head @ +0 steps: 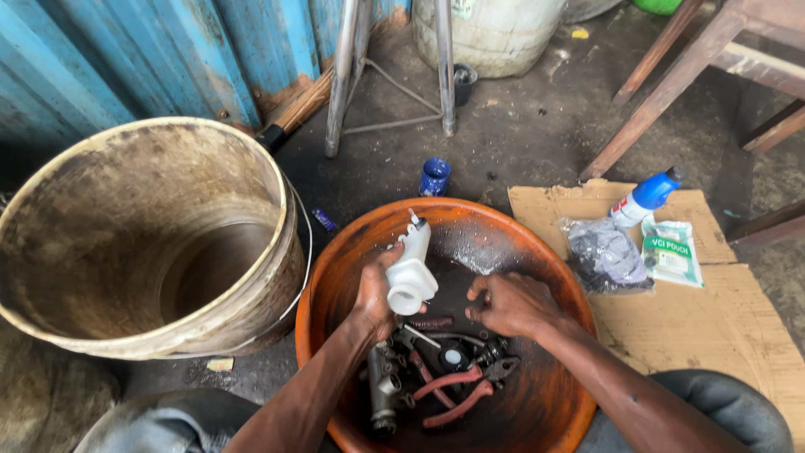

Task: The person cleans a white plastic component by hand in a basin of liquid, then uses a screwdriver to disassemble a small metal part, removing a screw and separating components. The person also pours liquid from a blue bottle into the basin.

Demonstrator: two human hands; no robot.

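Reservoir [411, 273], a white plastic part with a round mouth and a thin neck, sits in the left hand [375, 295], held over the middle of the orange basin [335, 277]; its long axis runs from the mouth, near and right, up to the neck tip, far and slightly left, tilted rather than upright. The left hand is wrapped around its lower body, so it is the hand on the part; the right hand [513, 304] is just to the right of it, apart from it, fingers curled down toward the basin floor, and I cannot tell whether they pinch anything. Going by size: 1 big dirty bucket [101, 327] stands left of the basin, touching or nearly touching its rim; 1 basin lies between the person's knees; 1 sheet of cardboard [713, 319] lies to the right, carrying 1 grey bag [605, 256], 1 green-and-white pouch [673, 252] and 1 spray bottle [641, 201] with a blue cap. Inside the basin, near the wrists, lie 1 metal cylinder body [383, 386], 1 pair of red-handled pliers [457, 387] and a few small dark parts too tangled to count. 1 small blue cap [434, 177] rests on the floor just beyond the basin.
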